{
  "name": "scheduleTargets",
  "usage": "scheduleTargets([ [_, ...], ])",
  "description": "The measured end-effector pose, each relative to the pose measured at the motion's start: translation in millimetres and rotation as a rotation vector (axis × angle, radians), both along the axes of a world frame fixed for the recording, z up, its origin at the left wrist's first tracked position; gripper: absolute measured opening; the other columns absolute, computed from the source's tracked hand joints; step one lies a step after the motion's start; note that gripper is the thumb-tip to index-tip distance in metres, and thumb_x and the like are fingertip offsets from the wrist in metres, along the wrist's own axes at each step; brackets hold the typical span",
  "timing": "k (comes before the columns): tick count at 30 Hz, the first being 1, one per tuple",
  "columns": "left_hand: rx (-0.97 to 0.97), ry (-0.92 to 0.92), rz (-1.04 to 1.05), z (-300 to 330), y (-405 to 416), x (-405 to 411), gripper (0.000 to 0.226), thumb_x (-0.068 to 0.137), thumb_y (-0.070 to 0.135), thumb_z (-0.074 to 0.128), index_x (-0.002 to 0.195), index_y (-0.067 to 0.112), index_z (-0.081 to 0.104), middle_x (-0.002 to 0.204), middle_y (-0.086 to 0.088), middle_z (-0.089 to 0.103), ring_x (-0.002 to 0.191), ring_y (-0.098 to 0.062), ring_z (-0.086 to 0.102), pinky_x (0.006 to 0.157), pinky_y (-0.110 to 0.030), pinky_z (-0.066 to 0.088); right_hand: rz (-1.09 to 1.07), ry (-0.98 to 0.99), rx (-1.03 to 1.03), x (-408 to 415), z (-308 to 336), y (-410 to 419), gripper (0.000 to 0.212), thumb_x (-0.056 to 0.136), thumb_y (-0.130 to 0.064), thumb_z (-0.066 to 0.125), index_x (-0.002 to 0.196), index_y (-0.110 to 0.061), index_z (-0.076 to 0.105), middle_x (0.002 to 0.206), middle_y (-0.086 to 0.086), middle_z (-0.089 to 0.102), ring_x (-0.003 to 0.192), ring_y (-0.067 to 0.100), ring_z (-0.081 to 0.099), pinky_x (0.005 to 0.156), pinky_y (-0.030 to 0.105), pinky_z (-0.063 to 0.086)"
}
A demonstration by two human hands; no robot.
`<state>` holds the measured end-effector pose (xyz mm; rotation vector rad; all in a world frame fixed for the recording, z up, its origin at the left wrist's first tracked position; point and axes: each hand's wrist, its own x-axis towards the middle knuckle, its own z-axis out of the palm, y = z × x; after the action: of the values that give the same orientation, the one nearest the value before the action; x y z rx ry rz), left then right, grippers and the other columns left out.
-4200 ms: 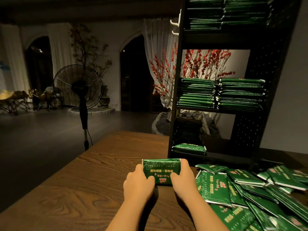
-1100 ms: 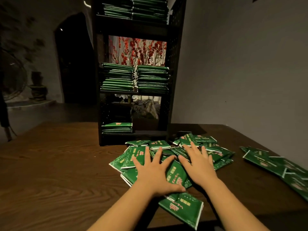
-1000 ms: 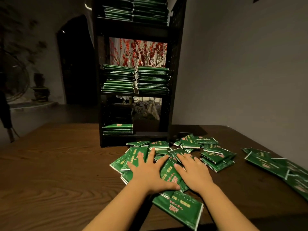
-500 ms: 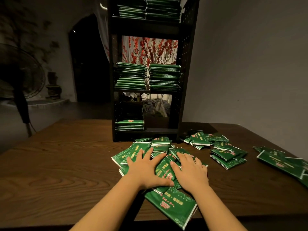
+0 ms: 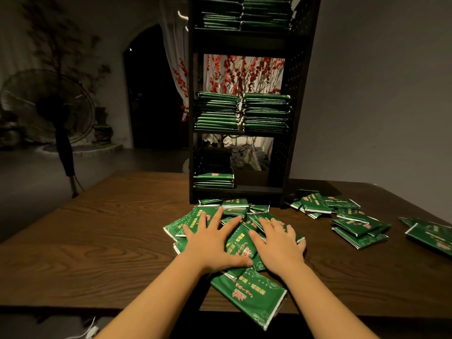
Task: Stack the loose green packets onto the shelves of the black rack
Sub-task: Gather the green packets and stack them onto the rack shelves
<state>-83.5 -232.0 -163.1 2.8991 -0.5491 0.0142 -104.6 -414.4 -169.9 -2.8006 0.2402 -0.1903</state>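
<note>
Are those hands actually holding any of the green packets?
No. The left hand and right hand lie flat, fingers spread, on top of the pile of packets on the table; nothing is gripped.

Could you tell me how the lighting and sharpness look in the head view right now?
Head view: dim overall; hands and green packets are sharp and lit; the fan at left is dark and soft; wide-angle distortion tilts the black rack.

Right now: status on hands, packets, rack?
Left hand and right hand flat on loose packets, nothing gripped. Black rack: bottom shelf right half free. One packet overhangs table edge.
</note>
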Motion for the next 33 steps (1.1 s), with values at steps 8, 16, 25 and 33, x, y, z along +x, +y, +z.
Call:
scheduleTargets([
  [8, -0.054, -0.097, -0.151, -1, 8, -28, 0.083, 0.075, 0.089, 0.033, 0.143, 0.066, -0.008, 0.160, 0.018, -0.026, 0.147, -0.024, -0.030, 0.110, -0.075, -0.010, -0.003, -0.038, 0.112, -31, 4, 1, 0.066, 0.095, -0.067, 0.016, 0.153, -0.036, 0.020, 0.165, -0.005, 0.004, 0.150, 0.030, -0.010, 0.114, 0.068, -0.003],
  [16, 0.023, -0.004, -0.254, -8, 21, -38, 0.101, 0.064, 0.089, 0.056, 0.148, 0.060, 0.007, 0.162, 0.021, -0.019, 0.146, -0.023, -0.031, 0.108, -0.075, -0.014, 0.068, -0.027, 0.057, -65, 2, 6, 0.065, 0.097, -0.064, 0.018, 0.154, -0.034, 0.018, 0.165, -0.004, -0.001, 0.150, 0.029, -0.014, 0.113, 0.067, -0.005],
  [25, -0.085, -0.048, -0.027, -7, 12, -41, 0.099, 0.067, 0.087, 0.054, 0.148, 0.039, 0.022, 0.166, -0.009, 0.005, 0.152, -0.033, -0.001, 0.120, -0.056, 0.001, 0.346, 0.215, 0.036, -59, 15, -25, 0.139, 0.033, -0.100, 0.047, 0.152, -0.048, -0.004, 0.161, -0.010, -0.022, 0.147, 0.023, -0.024, 0.115, 0.065, -0.005],
  [33, -0.308, -0.142, -0.330, -5, 15, -48, 0.074, 0.083, 0.051, 0.069, 0.146, 0.033, 0.034, 0.147, 0.013, 0.038, 0.133, -0.005, 0.038, 0.108, -0.017, 0.030, 0.275, 0.091, -0.110, -46, 15, -36, 0.118, 0.059, -0.086, 0.060, 0.154, -0.041, 0.005, 0.164, -0.006, 0.000, 0.149, 0.025, 0.008, 0.113, 0.057, 0.022],
])
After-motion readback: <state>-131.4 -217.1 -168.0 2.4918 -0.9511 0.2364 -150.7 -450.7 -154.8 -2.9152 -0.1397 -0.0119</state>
